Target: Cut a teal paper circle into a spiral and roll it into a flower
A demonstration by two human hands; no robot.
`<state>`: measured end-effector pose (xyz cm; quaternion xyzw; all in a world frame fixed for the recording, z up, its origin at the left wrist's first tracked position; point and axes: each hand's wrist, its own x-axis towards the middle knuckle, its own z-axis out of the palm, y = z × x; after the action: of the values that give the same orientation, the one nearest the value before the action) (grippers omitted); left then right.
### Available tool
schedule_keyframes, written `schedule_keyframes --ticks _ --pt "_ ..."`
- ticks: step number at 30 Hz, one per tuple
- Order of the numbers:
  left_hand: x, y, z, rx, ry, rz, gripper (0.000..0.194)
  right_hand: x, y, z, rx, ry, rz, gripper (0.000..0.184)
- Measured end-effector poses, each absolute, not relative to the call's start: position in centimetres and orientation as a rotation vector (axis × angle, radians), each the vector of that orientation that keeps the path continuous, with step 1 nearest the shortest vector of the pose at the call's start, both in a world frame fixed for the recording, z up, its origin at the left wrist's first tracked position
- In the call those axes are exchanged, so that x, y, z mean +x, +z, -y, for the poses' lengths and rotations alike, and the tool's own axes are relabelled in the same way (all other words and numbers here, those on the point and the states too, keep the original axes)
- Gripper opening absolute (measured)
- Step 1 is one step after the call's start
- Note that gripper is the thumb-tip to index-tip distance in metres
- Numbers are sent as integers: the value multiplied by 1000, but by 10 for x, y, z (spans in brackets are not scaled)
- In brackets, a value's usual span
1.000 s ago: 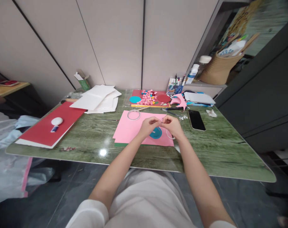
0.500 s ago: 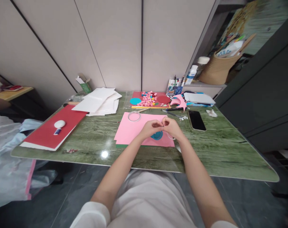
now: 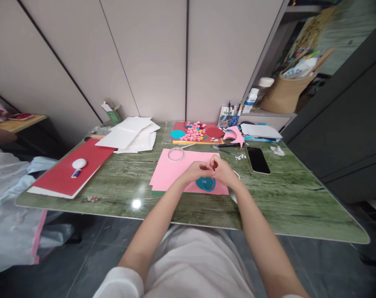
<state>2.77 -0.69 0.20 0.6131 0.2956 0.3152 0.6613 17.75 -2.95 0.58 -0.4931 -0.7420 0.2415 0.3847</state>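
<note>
My left hand (image 3: pixel 198 171) and my right hand (image 3: pixel 221 169) meet above a pink sheet of paper (image 3: pixel 167 174), fingertips pinched together. Whatever is between them is hidden or too small to name. Just below the fingers is a blue disc (image 3: pixel 200 184) with a blue ring-like shape (image 3: pixel 210 185) at its right; I cannot tell whether the fingers touch either. A roll of tape (image 3: pixel 176 154) lies on the sheet's upper left part. Another pale ring (image 3: pixel 236 175) shows partly behind my right wrist.
Pink and coloured pieces (image 3: pixel 195 131) are heaped at the back beside a blue circle (image 3: pixel 177 134). A phone (image 3: pixel 258 160) lies to the right. White sheets (image 3: pixel 128 132) and a red sheet (image 3: pixel 79 165) with a glue stick (image 3: pixel 76 173) lie left. Another person's clothing (image 3: pixel 10 207) shows far left.
My joined hands have shifted slightly, and the right hand has turned a little. The blue ring shape below them now sits lower and farther right, with more of the blue disc showing.
</note>
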Motion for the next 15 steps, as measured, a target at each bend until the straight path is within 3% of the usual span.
schedule_keyframes --ticks 15 --pt "29 -12 -8 1229 975 -776 27 178 9 28 -1252 565 1784 22"
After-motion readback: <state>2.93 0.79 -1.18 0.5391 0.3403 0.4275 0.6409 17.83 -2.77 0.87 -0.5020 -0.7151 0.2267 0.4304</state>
